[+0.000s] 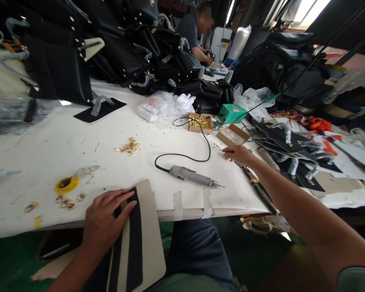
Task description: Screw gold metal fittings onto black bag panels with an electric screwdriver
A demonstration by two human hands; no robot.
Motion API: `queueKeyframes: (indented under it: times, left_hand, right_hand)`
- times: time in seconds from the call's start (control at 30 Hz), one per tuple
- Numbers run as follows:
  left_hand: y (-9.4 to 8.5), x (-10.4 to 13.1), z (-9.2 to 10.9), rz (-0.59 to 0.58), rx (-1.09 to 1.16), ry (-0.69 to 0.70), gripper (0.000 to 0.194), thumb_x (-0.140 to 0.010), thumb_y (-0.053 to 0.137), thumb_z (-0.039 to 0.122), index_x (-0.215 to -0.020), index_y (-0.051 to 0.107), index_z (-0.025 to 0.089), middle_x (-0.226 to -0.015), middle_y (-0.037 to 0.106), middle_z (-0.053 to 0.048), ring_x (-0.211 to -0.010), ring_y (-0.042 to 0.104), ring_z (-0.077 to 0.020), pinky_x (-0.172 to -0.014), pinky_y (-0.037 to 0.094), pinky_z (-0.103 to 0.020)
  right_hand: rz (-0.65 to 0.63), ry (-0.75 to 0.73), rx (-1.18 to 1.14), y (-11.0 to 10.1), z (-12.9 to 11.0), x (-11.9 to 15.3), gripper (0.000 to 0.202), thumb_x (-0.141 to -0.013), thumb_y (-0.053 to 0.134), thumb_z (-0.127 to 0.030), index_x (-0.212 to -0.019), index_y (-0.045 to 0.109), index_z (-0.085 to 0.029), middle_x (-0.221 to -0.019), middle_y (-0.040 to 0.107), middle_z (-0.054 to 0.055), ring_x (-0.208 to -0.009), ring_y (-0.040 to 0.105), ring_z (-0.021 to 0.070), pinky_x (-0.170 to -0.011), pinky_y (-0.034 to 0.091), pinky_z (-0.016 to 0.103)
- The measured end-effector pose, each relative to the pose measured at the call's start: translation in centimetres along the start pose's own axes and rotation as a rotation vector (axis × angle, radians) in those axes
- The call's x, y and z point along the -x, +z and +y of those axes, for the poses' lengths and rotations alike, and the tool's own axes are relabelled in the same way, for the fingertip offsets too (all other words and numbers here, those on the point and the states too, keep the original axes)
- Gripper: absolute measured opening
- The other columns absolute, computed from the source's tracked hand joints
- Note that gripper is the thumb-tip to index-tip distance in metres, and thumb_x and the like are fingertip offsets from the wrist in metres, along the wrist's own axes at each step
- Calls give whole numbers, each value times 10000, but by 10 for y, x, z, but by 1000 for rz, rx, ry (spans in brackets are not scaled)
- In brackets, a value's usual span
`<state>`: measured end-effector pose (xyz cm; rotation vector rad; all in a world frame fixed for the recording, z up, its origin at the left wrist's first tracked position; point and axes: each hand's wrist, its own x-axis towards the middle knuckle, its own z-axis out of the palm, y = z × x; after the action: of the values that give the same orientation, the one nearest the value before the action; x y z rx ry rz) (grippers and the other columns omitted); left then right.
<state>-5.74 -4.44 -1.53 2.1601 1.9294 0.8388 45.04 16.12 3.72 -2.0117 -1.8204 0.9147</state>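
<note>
My left hand (pixel 105 217) lies over a beige panel with black strips (pixel 149 231), fingers and thumb closed on the end of one strip. That panel slants from the table's front edge down towards my lap. On the right, my right hand (pixel 239 155) is at the tabletop with its fingertips pinched; whatever is between them is too small to make out. Just beyond those fingertips lie several tiny gold pieces (pixel 217 146). Between my hands rests a grey corded electric screwdriver (pixel 194 177). Black-and-yellow-handled pliers (pixel 258 188) lie under my right forearm.
An open box of gold hardware (pixel 200 123), another shallow cardboard box (pixel 233 134) and a green box (pixel 231 112) stand beyond. Gold clasps (pixel 129 147) and a yellow tape roll (pixel 67 185) are on the left. Black bags (pixel 57 65) are piled behind; a person (pixel 191 30) works there.
</note>
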Motion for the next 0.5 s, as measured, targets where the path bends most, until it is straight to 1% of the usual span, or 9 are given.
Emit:
queueKeyframes:
  times: [0.07,0.17,0.23,0.37,0.5]
  left_hand:
    - [0,0,0,2,-2,3,469,-995,510,624,-1149,786,278,-1228,757,-77,-1178,626,-340,-1105,447,-570]
    - [0,0,-1,8,0,10,473,-993,514,626,-1157,784,274,-1227,758,-77,-1176,631,-339,-1099,451,-566]
    - [1,0,-1,13,1,10,471,-989,519,633,-1156,784,280,-1228,759,-74,-1175,634,-337,-1103,449,-563]
    - [2,0,-2,19,2,8,462,-990,520,633,-1163,780,292,-1228,759,-67,-1179,635,-332,-1112,447,-559]
    - [2,0,-3,18,1,18,453,-995,524,616,-1156,780,279,-1225,757,-73,-1177,638,-331,-1099,461,-556]
  right_hand:
    - [4,5,-35,-1,0,1,251,-874,703,-123,-1107,791,-156,-847,804,56,-730,747,168,-648,606,226]
    - [29,-2,-76,-1,1,0,229,-884,665,-90,-1069,789,-144,-914,814,78,-812,774,182,-672,620,228]
    - [55,-7,-86,-1,3,0,224,-879,659,-84,-1049,792,-144,-926,815,82,-835,777,190,-664,617,228]
    - [119,-13,-58,-2,6,-2,203,-869,716,-153,-1047,811,-171,-841,808,54,-783,762,191,-599,569,223]
    - [185,-32,-31,-3,7,-4,231,-870,733,-223,-1082,815,-182,-819,804,42,-741,738,184,-613,544,245]
